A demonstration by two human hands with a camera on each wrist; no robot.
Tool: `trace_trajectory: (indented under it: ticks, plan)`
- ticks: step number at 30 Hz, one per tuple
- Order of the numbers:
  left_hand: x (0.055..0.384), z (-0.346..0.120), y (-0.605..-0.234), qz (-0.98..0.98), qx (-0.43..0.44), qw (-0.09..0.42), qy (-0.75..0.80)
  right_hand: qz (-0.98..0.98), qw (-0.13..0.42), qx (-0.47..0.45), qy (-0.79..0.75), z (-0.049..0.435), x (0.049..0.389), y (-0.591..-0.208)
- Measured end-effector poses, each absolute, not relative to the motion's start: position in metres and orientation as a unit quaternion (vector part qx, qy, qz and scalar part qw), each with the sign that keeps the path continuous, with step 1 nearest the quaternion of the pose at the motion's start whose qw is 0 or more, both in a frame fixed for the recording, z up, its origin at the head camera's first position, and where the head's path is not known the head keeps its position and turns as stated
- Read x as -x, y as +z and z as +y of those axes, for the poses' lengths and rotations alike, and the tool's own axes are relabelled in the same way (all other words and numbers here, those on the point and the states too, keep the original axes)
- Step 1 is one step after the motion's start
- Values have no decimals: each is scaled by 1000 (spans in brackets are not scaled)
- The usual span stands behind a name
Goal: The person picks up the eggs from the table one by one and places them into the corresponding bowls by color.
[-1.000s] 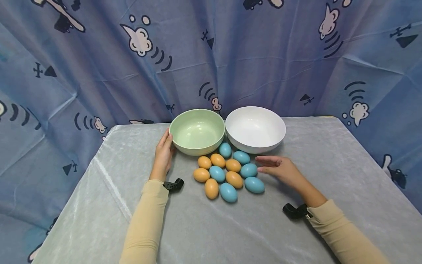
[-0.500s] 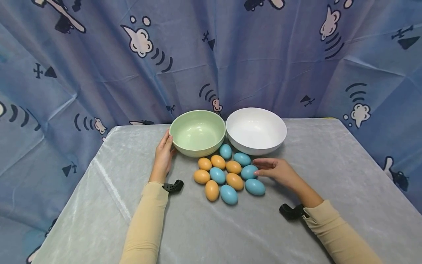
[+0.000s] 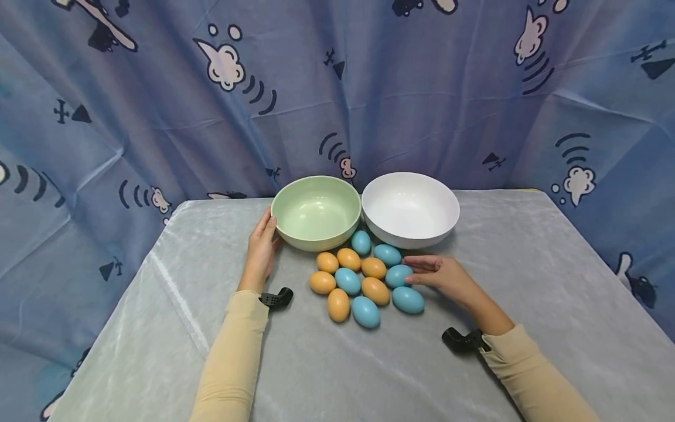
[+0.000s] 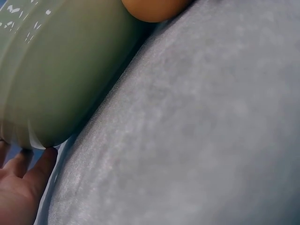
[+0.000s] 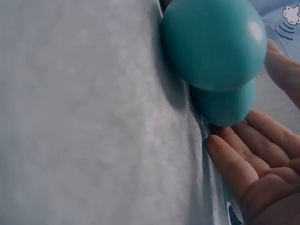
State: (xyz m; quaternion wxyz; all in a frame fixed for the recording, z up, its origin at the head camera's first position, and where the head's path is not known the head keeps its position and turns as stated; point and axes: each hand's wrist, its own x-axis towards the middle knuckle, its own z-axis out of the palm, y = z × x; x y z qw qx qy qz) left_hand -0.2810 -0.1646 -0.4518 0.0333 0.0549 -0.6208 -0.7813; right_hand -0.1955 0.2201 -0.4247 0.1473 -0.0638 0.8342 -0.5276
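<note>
In the head view, my left hand (image 3: 260,249) rests against the left side of a light green bowl (image 3: 311,239), its fingers fairly straight. The left wrist view shows the fingertips on the bowl's outer wall (image 4: 61,75). My right hand (image 3: 445,280) reaches in from the right at a blue egg (image 3: 398,276), thumb and fingers extended about its right end. From the right wrist, that egg (image 5: 225,105) lies partly behind a nearer blue egg (image 5: 213,42); the thumb stands apart from the straight fingers. Whether the fingers touch the egg is unclear.
A white bowl (image 3: 411,205) stands right of the green one, rims close together. Several more blue eggs (image 3: 365,312) and orange eggs (image 3: 338,305) lie clustered on the grey cloth-covered table (image 3: 158,328) before the bowls. A patterned blue curtain (image 3: 295,88) hangs behind.
My right hand has moved slightly left and come closer to the blue egg, fingers now around its right end. The left hand stays at the green bowl; bowls and eggs have not moved.
</note>
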Motion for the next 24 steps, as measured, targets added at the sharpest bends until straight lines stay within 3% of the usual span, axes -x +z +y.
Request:
trace_trajectory:
  ticks: [16, 24]
  plan:
    - [275, -164, -443, -624, -54, 15, -779, 827, 152, 78, -536, 221, 195, -429]
    - [280, -164, -451, -625, -65, 30, -777, 823, 155, 90, -539, 222, 195, -431]
